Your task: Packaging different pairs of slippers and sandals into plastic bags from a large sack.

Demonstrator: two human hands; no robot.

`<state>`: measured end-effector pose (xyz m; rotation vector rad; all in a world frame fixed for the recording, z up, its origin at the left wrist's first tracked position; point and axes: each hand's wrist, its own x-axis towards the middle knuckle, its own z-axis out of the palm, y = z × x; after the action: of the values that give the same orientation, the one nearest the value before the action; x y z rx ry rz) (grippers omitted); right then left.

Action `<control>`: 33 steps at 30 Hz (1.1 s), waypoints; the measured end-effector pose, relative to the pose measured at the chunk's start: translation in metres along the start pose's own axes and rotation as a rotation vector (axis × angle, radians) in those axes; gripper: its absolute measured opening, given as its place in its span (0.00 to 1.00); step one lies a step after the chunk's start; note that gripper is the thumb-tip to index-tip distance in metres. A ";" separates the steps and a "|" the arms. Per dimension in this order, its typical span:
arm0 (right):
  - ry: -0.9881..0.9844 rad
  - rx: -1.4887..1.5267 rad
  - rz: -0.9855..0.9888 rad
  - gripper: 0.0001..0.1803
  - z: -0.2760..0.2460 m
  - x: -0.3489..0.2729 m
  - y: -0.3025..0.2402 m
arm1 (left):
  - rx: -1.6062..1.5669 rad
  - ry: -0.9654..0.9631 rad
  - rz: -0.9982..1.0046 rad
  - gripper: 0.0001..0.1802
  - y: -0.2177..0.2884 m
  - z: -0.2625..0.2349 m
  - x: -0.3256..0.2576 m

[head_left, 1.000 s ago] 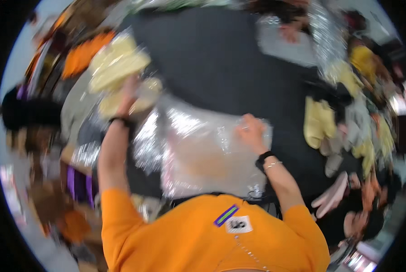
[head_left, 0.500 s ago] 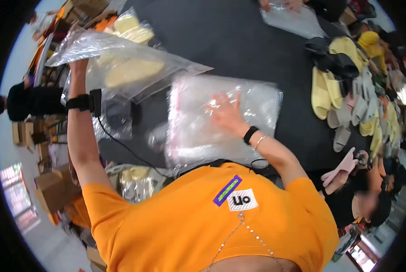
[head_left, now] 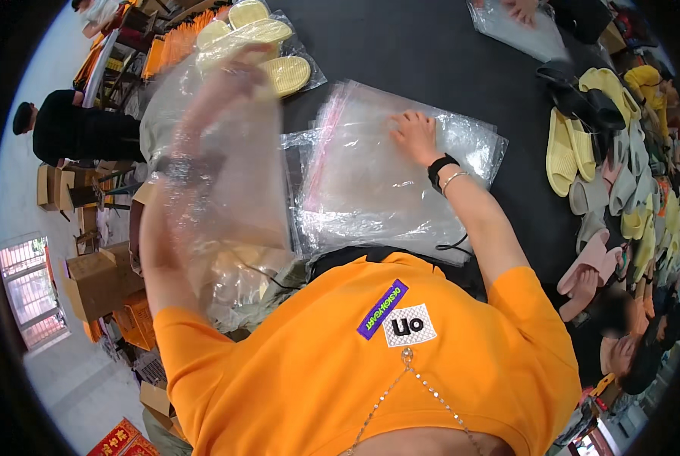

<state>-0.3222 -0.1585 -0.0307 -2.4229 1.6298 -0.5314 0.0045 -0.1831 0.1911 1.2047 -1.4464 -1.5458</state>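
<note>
Black-clothed, a person [head_left: 81,125] is showing sideways at the far left, and a brown cardboard box [head_left: 100,283] is standing lower down on that side. Coming inward, my left hand [head_left: 241,72] is reaching out over the left part of the dark tabletop [head_left: 408,45]; it is blurring, so I cannot tell whether its fingers are spreading or pinching. A loose clear bag [head_left: 252,182] is hanging about that forearm, its film shining in front of my skin, and I cannot tell whether the hand is gripping it. Near that hand, wrapped yellow slippers [head_left: 288,74] are lying in clear plastic. In front of me, a stack of clear bags [head_left: 355,190] is lying flat on the tabletop, a pinkish strip running along its left edge. My right hand [head_left: 416,137] is resting palm down on the stack, its fingers lightly spreading over the film. Farther right, at the top, another person's hand [head_left: 521,9] is touching a separate clear sheet [head_left: 507,30]. Along the right side, loose yellow slippers [head_left: 560,156], black slippers [head_left: 606,109], grey slippers [head_left: 587,196] and pink slippers [head_left: 589,258] are lying close together
</note>
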 end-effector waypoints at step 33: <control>0.009 0.659 0.586 0.43 -0.063 -0.130 0.034 | 0.901 -0.353 -0.082 0.15 -0.174 0.154 0.108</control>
<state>-0.4201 -0.0486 -0.0092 -1.4055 1.7038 -0.8017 -0.1569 -0.2063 -0.0058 1.5236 -2.5062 -1.1977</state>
